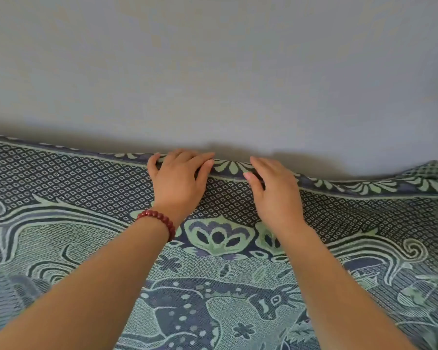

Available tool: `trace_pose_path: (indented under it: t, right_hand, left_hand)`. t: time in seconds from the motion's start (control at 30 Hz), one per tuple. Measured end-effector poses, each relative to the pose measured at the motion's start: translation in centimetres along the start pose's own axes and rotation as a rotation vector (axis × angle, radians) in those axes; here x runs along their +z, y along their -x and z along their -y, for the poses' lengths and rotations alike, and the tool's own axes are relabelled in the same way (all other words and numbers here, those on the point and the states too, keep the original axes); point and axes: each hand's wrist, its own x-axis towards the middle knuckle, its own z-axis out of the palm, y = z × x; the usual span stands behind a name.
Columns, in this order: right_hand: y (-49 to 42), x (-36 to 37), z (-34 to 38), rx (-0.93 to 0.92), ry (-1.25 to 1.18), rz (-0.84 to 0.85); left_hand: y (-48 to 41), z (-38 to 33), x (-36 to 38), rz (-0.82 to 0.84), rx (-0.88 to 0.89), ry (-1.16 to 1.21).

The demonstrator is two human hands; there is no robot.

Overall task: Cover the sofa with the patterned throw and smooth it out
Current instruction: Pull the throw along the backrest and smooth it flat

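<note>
Where throw (pixel 86 173) edge nears wall (pixel 213 59), left hand (pixel 177 180), right hand (pixel 273 190) pressing.

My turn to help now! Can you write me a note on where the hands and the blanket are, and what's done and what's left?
Left hand: open, pressing the top edge of the throw by the wall.
Right hand: open, pressing the same edge beside it.
Throw: spread wide, hiding the sofa.
Done: draping.
Left: smooth the rumpled right end and the folds.
</note>
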Motion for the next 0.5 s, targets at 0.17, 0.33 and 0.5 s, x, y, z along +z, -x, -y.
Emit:
trace_pose_path:
  t: [0.17, 0.33, 0.5]
  right_hand:
    - [-1.5, 0.0, -1.6, -0.055, 0.067, -0.011]
    - [-3.5, 0.5, -2.1, 0.126, 0.124, -0.001]
    - [-3.5, 0.2, -2.4, 0.074, 0.090, 0.008]
  left_hand:
    - [-1.6, -1.1, 0.8, -0.054, -0.116, -0.184]
    - [-3.1, -1.2, 0.8, 0.045, -0.109, -0.354]
    - [-3.9, -0.9, 0.4, 0.125, -0.077, -0.431]
